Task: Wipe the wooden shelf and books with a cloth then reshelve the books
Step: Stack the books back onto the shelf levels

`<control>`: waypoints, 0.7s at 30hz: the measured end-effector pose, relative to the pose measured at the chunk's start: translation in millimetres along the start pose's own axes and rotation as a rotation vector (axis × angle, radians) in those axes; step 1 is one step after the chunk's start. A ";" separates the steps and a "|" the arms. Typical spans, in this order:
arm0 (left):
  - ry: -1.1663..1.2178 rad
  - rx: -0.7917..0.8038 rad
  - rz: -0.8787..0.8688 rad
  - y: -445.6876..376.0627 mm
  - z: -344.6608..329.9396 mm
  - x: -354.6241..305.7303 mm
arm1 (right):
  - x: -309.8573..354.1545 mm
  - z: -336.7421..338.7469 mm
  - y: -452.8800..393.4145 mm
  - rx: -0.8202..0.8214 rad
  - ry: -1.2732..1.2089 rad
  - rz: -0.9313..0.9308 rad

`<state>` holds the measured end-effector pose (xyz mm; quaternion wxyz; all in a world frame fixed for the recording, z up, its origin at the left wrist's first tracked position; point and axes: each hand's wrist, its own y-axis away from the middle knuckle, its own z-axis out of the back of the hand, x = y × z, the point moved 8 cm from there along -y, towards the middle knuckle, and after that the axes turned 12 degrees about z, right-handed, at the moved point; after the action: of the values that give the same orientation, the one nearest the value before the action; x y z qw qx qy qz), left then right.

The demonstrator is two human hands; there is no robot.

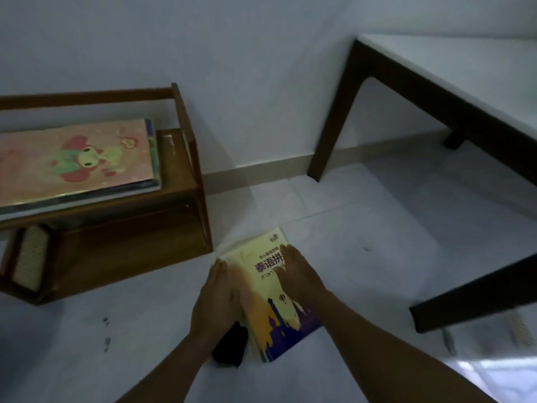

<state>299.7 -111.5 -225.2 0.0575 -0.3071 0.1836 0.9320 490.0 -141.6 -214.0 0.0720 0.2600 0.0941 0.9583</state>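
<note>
Left of the yellow book point(268, 298), a low wooden shelf point(122, 228) sits on the pale tiled floor point(363, 242) against the white wall point(232, 82). On its upper board lies a flat stack of books, top one a pink picture book point(78, 161) with a green frog-like cartoon on the cover; edges of other books show under it, count unclear. Lower left compartment of the shelf holds something pale and upright point(30, 257), blurred, maybe a book's page edge, can't tell. Rest of the shelf's lower part is dark, contents not readable

Right of the yellow book and further back stands a dark-legged table point(436, 91) with a white top, one leg near the wall, another leg point(470, 298) close on the right. Small blurry items point(520, 330) lie on the floor under that near leg. Few dark smudges point(106, 321) on the floor left of the yellow book

Yellow book lies flat on the floor just in front of the shelf's right end, cover up, red Chinese title, purple skyline and small balloon at the bottom edge, glossy. A dark cloth point(229, 347) is bunched on the floor touching the book's left lower edge

Left hand point(216, 298) rests at the book's left edge, fingers straight and together, gripping nothing. Right hand point(299, 277) lies palm down on the cover, fingers spread flat, covering part of the title, not gripping
</note>
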 end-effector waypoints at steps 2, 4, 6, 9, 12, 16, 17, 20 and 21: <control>0.061 0.124 0.139 -24.3 -34.9 11.8 | -24.6 -7.8 -5.0 -0.005 -0.036 -0.050; 0.182 0.150 0.343 -42.9 -56.7 25.2 | -47.0 -19.7 -8.4 -0.022 -0.070 -0.109; 0.367 0.119 0.535 -43.7 -59.0 26.5 | -60.4 -29.8 -9.6 -0.060 -0.092 -0.160; 0.688 0.127 0.687 -48.5 -71.4 30.7 | -82.7 -33.3 -14.7 -0.197 -0.224 -0.329; 0.990 0.231 0.758 -53.7 -81.4 35.3 | -108.9 -40.2 -28.0 -0.170 -0.477 -0.512; 1.102 0.352 0.767 -51.6 -84.6 32.7 | -108.8 -42.8 -38.8 -0.036 -0.825 -0.496; 1.104 0.384 0.759 -51.1 -86.0 30.0 | -106.3 -39.1 -38.5 -0.021 -0.830 -0.473; 1.086 0.446 0.637 -43.5 -82.2 13.9 | -93.0 -27.9 -33.3 0.072 -0.875 -0.344; 1.058 0.433 0.569 -40.8 -77.2 7.7 | -92.6 -24.1 -31.8 0.093 -0.891 -0.303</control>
<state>345.0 -103.0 -299.8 -0.2301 -0.6465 0.4457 0.5749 559.6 -131.3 -286.3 0.2327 0.6322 0.1336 0.7269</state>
